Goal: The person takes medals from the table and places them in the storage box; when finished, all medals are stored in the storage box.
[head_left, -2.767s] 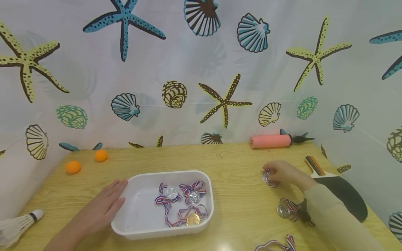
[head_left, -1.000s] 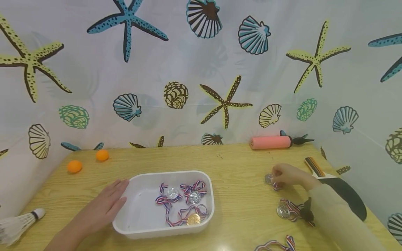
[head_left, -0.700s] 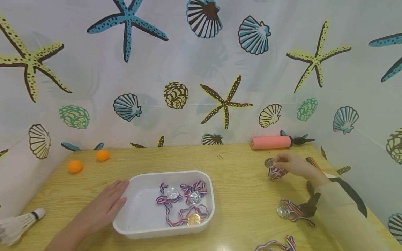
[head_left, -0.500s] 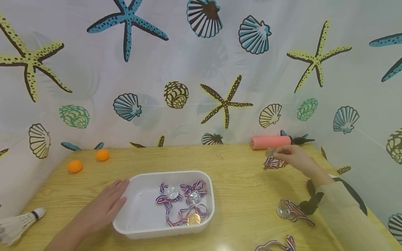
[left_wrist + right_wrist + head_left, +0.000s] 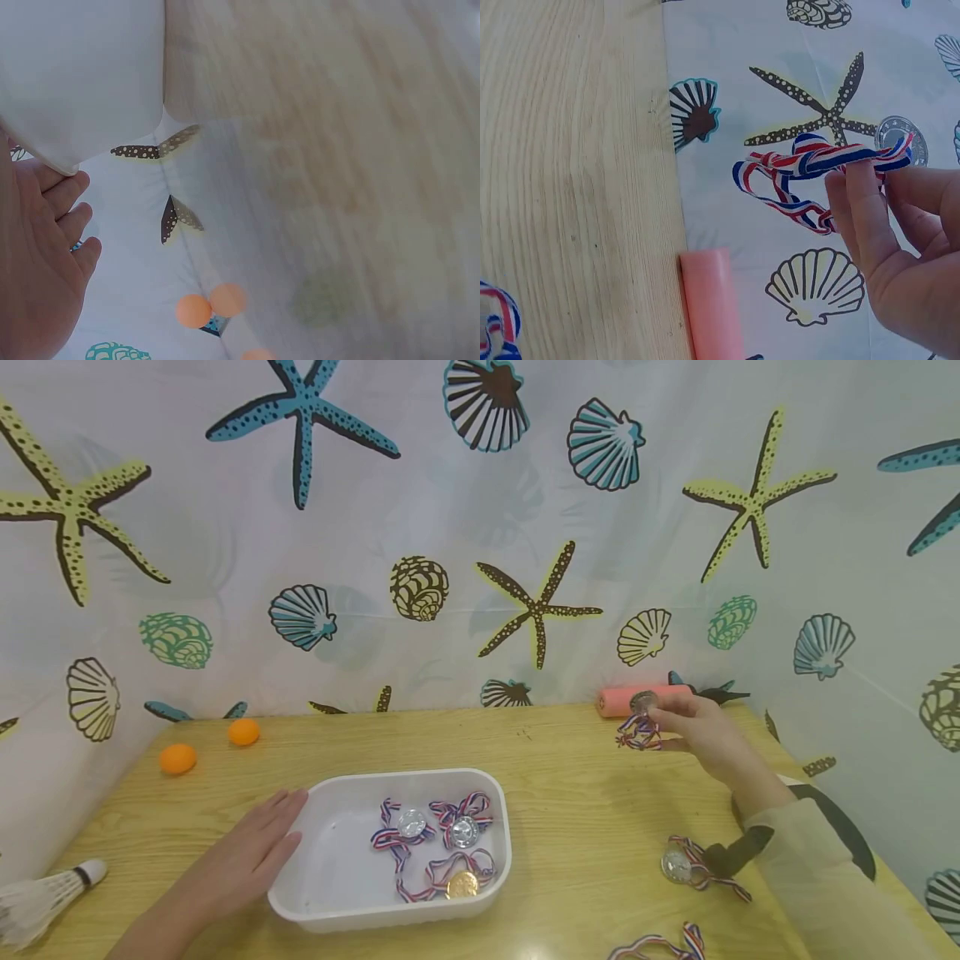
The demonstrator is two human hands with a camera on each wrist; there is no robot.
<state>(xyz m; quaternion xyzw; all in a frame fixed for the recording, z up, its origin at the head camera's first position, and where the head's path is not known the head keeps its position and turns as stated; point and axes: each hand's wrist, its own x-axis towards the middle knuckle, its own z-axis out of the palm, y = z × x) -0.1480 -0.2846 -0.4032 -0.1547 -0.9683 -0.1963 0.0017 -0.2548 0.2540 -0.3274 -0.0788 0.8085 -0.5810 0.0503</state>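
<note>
My right hand (image 5: 705,735) pinches a silver medal (image 5: 642,702) with a red, white and blue ribbon (image 5: 802,161). It holds the medal raised above the table at the back right, in front of a pink cylinder. My left hand (image 5: 247,852) rests with extended fingers against the left side of a white tray (image 5: 322,877); the left wrist view shows the fingertips (image 5: 79,180) at its rim. Inside the tray lie two silver medals (image 5: 465,832) and a gold medal (image 5: 462,884). Another silver medal (image 5: 676,865) lies on the table below my right forearm.
A ribbon (image 5: 660,947) is cut off by the bottom edge. The pink cylinder (image 5: 613,702) with a black tip lies by the patterned cloth. A table tennis bat (image 5: 840,822) is partly behind my right sleeve. Orange balls (image 5: 177,758) and a shuttlecock (image 5: 45,893) are at the left.
My right hand has picked the silver medal up off the table and raised it, moving towards the back with its ribbon dangling. The left hand and the tray stay in place.
</note>
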